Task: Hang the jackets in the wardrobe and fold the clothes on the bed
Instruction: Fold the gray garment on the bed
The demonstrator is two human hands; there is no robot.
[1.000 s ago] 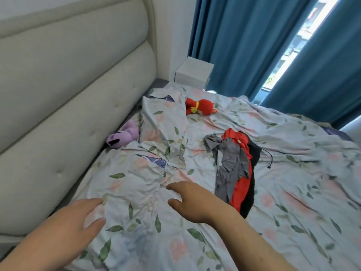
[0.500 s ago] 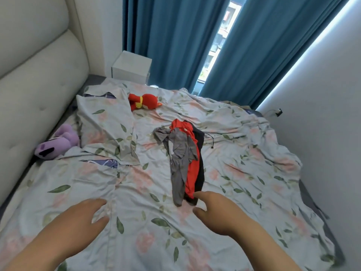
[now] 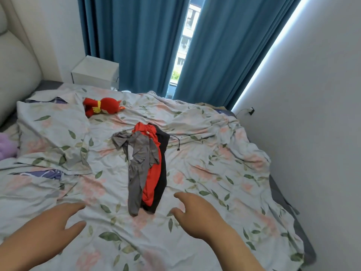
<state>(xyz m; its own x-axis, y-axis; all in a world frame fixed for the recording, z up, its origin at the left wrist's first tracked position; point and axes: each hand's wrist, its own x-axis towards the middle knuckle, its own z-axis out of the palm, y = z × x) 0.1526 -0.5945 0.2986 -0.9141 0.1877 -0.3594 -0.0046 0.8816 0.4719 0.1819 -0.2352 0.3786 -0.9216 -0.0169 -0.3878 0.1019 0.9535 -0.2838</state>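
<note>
The left hand (image 3: 48,229) and right hand (image 3: 197,216) reach out low over the floral bed (image 3: 224,173), one on each side of the near end of the pile of clothes (image 3: 148,169). The fingers (image 3: 181,195) on both are loose and spread, holding nothing. The pile lies mid-bed in a long strip. A grey garment (image 3: 139,153) is on top, a red garment (image 3: 153,178) is under it, and a black garment (image 3: 163,169) lies lowest, its drawstring (image 3: 176,142) trailing to the right.

The step looks to be picking the first piece to fold. The grey one should come off alone: pinch its near hem and peel it back slowly so the red isn't dragged along. Then spread it flat on the quilt nearer the body and untwist the bunched sleeve at the far end before any fold.
</note>
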